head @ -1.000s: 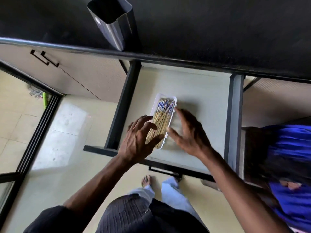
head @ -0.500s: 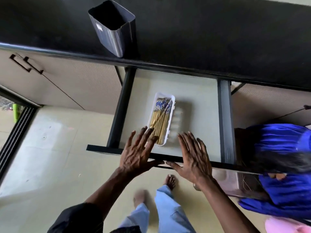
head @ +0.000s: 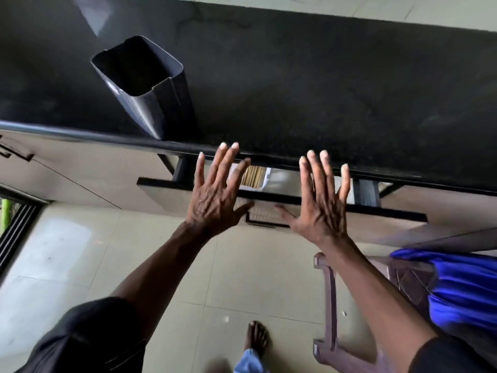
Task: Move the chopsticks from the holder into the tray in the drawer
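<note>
The left hand (head: 215, 203) and right hand (head: 322, 211) are flat over the drawer (head: 166, 196) front, fingers straight and spread, holding nothing. The drawer stands open only a slit. In that gap the chopsticks (head: 252, 175) lie in the white tray (head: 265, 179). The holder (head: 150, 103) stands on the black counter (head: 322, 90).

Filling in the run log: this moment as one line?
left hand: open, flat at drawer | right hand: same | drawer: nearly shut | chopsticks: in tray | holder: empty, on counter
</note>
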